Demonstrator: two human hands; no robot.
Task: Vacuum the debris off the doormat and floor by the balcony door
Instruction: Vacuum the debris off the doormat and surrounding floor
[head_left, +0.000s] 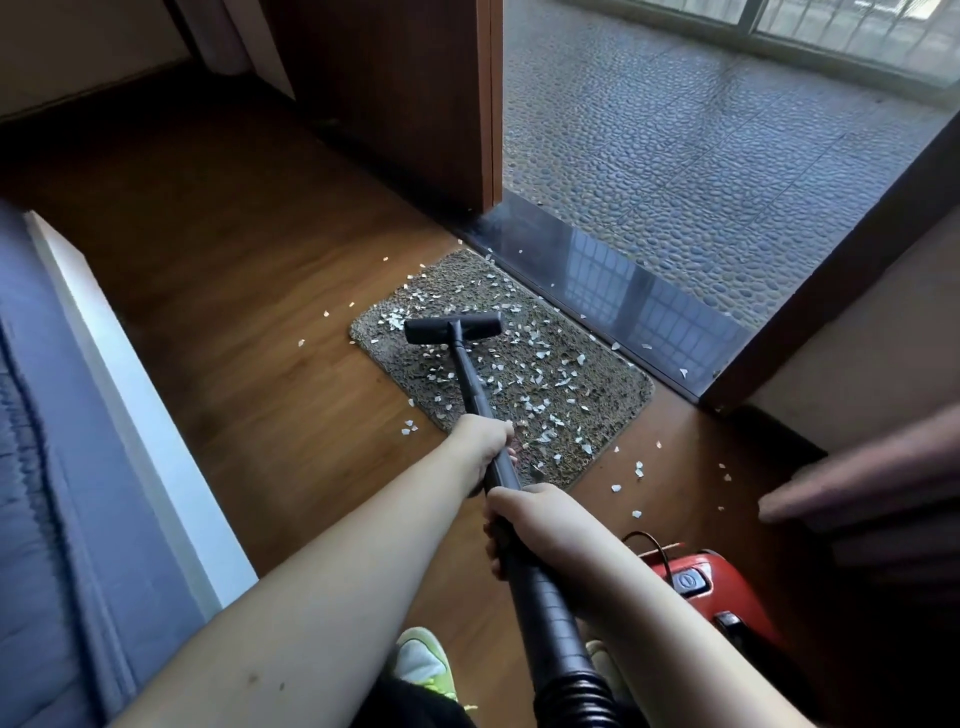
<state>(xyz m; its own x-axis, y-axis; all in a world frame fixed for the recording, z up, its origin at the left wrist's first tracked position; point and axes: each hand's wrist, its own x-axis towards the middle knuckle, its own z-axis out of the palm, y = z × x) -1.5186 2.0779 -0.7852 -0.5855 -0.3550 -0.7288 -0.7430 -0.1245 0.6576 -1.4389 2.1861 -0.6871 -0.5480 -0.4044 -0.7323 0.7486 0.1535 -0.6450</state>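
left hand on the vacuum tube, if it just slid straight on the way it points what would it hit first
Following the black wand it grips, the left hand would pass over the littered doormat and meet the floor nozzle first, resting on the mat's far-left part. Depth is hard to judge from this one view.

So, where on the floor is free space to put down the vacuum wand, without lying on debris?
The wooden floor between the doormat and the blue sofa is mostly bare, with only a few scraps near the mat's edge. The doormat is crowded with white debris. Right of the mat, scraps lie scattered ahead of the red vacuum cleaner.
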